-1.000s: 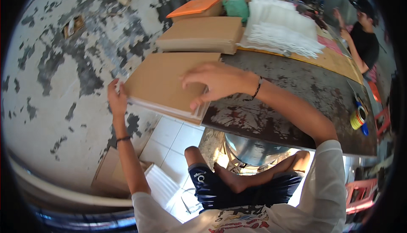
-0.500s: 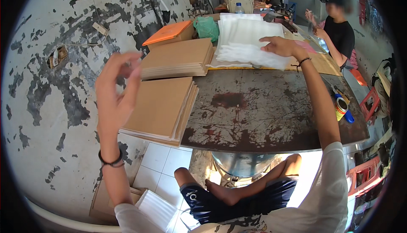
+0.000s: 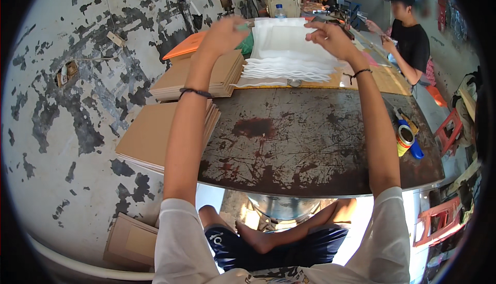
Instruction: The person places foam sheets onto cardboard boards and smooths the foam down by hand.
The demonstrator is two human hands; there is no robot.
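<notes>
Both hands up at the far end of the rusty, scratched metal table [image 3: 310, 144]: left hand [image 3: 223, 35] and right hand [image 3: 329, 38] each pinch a side of the top soft white sheet [image 3: 287, 38] on the wavy-edged stack [image 3: 289, 64], flat brown cardboard [image 3: 155, 131] piled left.

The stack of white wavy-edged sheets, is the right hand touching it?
Touching. The head view shows the right hand with its fingers on the top sheet of the stack of white wavy-edged sheets, no gap visible.

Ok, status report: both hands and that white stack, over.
Left hand and right hand both pinching top white sheet. Sheet lifted off white stack. Nothing between hands and stack.
</notes>
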